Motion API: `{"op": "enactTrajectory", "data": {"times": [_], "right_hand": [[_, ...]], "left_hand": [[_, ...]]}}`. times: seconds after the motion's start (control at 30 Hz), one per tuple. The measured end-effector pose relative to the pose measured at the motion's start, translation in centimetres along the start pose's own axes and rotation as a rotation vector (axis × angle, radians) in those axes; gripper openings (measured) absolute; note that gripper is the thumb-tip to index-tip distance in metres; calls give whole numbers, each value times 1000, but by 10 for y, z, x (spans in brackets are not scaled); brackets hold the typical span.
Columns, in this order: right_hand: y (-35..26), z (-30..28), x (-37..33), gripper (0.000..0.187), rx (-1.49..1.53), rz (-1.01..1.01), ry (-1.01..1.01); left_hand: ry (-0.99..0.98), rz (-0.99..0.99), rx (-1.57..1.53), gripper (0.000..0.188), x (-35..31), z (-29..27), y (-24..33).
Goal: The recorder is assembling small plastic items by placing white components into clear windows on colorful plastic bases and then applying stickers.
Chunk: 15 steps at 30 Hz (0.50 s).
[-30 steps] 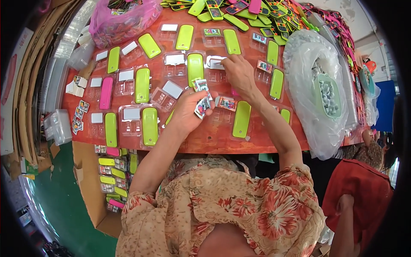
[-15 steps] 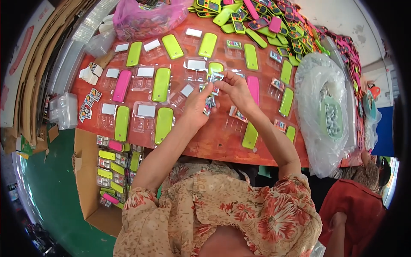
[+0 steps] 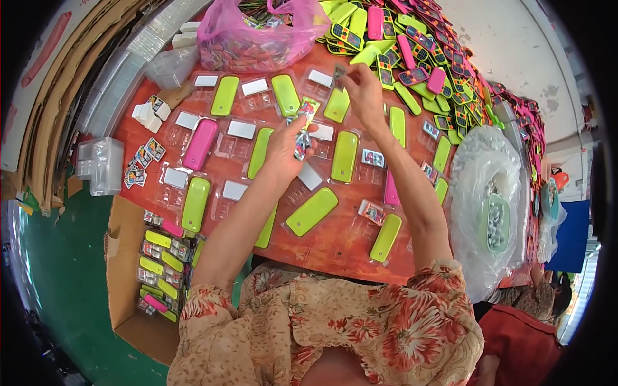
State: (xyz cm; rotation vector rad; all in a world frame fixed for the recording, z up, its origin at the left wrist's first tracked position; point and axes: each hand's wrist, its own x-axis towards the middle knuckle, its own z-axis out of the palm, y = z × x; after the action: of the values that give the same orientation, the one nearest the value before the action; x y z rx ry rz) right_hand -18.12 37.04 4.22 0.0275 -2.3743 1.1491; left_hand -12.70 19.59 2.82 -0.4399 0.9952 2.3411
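Note:
My left hand point(image 3: 283, 153) is closed round a small bunch of colourful printed cards point(image 3: 309, 110), which stick out past the thumb and fingers. Farther forward and to the right, my right hand point(image 3: 364, 94) pinches a small dark card point(image 3: 339, 75) above a clear plastic tray. A lime-green toy phone point(image 3: 337, 105) lies just below those fingertips. Around both hands are several clear trays with compartments, many holding a green or pink toy phone point(image 3: 201, 144) and a white card point(image 3: 241, 129). On the right, some trays carry a printed card point(image 3: 373, 157) instead.
Behind stand a pink plastic bag point(image 3: 257, 48) of small packets and a heap of toy phones point(image 3: 421, 55). At right a clear bag point(image 3: 473, 219) surrounds a green basin point(image 3: 497, 225). A carton point(image 3: 122, 276) of packed trays sits lower left; loose cards point(image 3: 143, 156) lie nearby.
My right hand has moved forward, away from my left hand, with a small card in its fingers. The table appears lower in view, and my left hand has shifted slightly left.

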Motion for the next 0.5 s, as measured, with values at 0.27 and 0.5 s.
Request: {"op": "enactTrajectory", "data": {"times": [0.27,0.5], "right_hand": [[26,60,22,9,-608,-364,-180],[-5,37,7,19,-313,-143,-308]], "left_hand": [[106,-21,-3,20,-6,-19,11],[92,-22,-14,18,-7,-18,11]]}}
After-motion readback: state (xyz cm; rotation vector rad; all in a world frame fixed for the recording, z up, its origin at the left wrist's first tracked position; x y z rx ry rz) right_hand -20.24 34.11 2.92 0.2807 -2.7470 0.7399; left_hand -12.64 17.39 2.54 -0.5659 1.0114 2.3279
